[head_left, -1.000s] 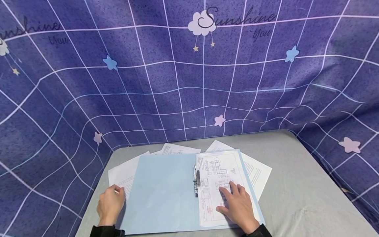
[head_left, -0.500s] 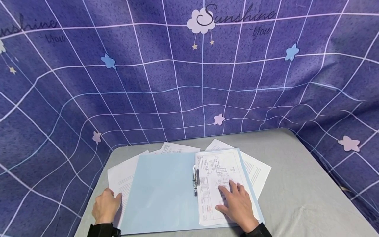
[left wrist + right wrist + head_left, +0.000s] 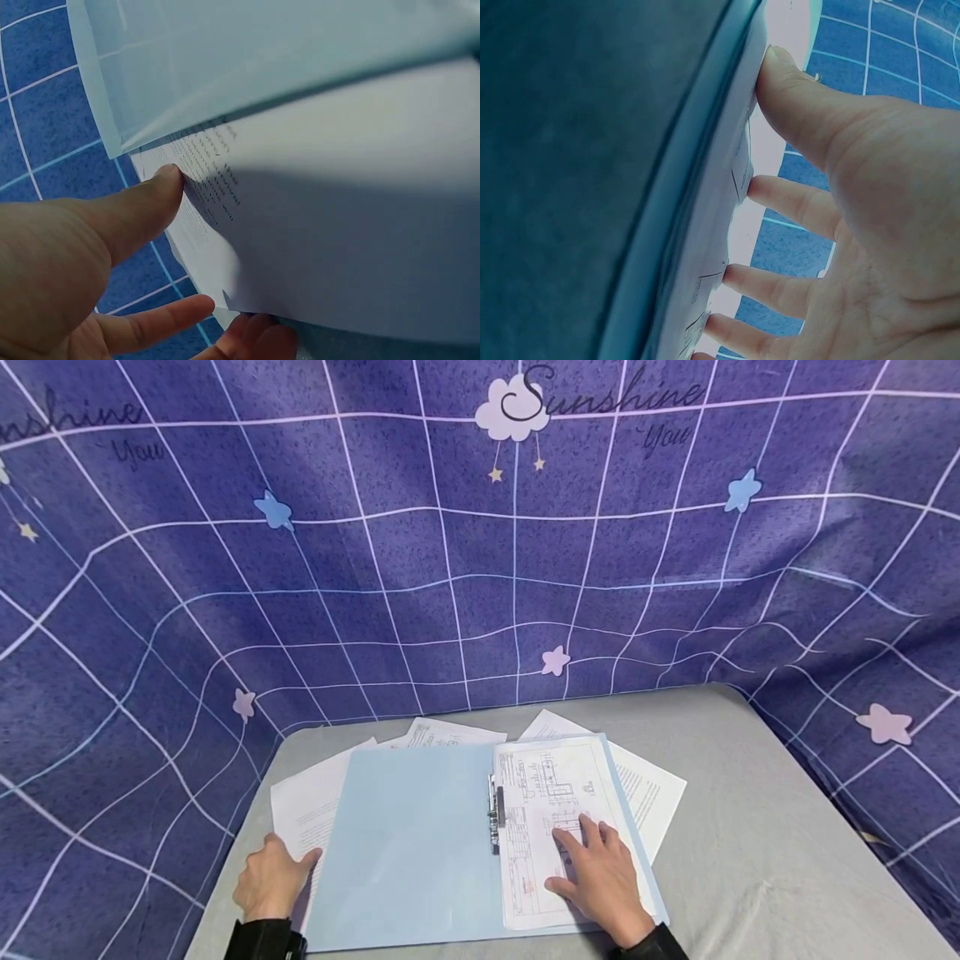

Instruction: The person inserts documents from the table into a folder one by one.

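An open light-blue folder (image 3: 412,843) lies on the grey-covered table, with a metal clip (image 3: 496,814) at its middle fold. On its right side rests a sheet with technical drawings (image 3: 536,860). My right hand (image 3: 603,878) rests on that sheet, fingers spread; the right wrist view shows its fingertips (image 3: 739,274) touching the paper. My left hand (image 3: 272,881) is at a printed sheet (image 3: 303,802) partly under the folder's left side. In the left wrist view, its thumb (image 3: 154,199) touches the print, while the other fingers lie by the sheet's edge, spread from the thumb.
More printed paper sticks out behind the folder (image 3: 453,735) and another printed sheet (image 3: 652,802) fans out at its right. Grey cloth (image 3: 757,827) covers the table to the right. A purple curtain (image 3: 480,552) with grid lines and stars hangs behind.
My left hand has moved slightly left, and its thumb has spread out to the right over the printed sheet. My right hand has stayed on the drawing sheet.
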`<state>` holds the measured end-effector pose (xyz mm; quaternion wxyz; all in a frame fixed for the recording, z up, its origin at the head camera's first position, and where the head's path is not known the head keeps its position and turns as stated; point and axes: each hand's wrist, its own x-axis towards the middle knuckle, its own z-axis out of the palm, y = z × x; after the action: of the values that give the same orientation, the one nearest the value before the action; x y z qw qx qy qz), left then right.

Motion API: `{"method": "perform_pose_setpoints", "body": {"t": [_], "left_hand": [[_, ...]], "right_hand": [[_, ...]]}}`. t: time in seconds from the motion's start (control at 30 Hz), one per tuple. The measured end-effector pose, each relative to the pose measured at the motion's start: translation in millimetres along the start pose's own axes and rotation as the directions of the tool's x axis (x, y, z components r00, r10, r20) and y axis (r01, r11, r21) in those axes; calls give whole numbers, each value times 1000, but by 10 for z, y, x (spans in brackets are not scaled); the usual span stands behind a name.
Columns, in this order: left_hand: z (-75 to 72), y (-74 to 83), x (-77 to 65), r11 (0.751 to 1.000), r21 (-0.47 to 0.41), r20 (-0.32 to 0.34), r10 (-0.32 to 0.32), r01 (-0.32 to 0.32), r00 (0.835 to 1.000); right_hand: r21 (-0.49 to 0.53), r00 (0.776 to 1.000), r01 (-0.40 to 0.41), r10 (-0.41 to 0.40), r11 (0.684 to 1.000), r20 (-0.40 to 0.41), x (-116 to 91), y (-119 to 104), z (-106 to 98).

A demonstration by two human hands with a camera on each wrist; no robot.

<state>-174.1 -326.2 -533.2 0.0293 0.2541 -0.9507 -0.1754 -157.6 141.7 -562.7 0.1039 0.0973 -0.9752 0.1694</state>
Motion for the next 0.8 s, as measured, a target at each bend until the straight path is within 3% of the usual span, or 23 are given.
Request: {"method": "perform_pose_setpoints", "body": {"t": [0.27, 0.8], "left_hand": [[17, -14, 21, 1000, 10, 0, 14, -14, 1000], [16, -75, 55, 994, -97, -9, -61, 60, 998]], "right_hand": [[-3, 1000, 8, -8, 1000, -13, 5, 8, -8], [-13, 1000, 10, -11, 1000, -11, -2, -5, -35]]}}
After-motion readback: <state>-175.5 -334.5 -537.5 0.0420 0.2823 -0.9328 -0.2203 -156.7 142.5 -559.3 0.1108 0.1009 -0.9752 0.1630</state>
